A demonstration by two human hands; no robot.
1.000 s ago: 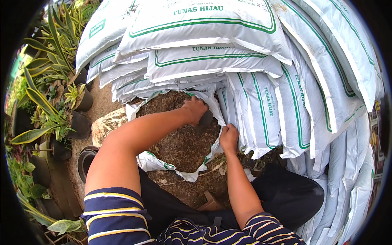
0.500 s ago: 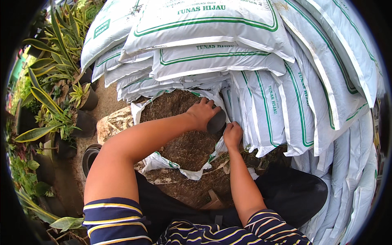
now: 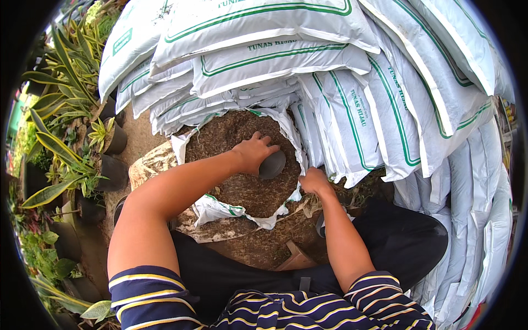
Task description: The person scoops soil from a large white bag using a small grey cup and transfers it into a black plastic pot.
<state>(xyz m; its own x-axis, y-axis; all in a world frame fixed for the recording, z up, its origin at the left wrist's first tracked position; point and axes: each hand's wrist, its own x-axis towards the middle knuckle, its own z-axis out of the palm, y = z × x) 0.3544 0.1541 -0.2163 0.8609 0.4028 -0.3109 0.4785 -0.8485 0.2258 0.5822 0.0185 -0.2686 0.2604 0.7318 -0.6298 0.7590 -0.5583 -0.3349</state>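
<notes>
An open white sack (image 3: 217,212) full of brown soil (image 3: 228,190) stands in front of me, its torn rim folded outward. Over the soil, my left hand (image 3: 253,155) is closed around a small dark grey pot (image 3: 273,166); the round base faces up toward me and the mouth is hidden. At the sack's right side, my right hand (image 3: 314,181) pinches the sack's edge with its fingers closed.
White filled bags (image 3: 275,63) with green lines are stacked ahead, and more bags (image 3: 407,121) lean along the right. Potted plants (image 3: 113,137) with long yellow-edged leaves line the left. My dark-trousered leg (image 3: 396,242) is bent at the right.
My left hand has moved the pot left and slightly down over the soil, away from the sack's right rim. My right hand stays at the edge. The whole view has shifted slightly.
</notes>
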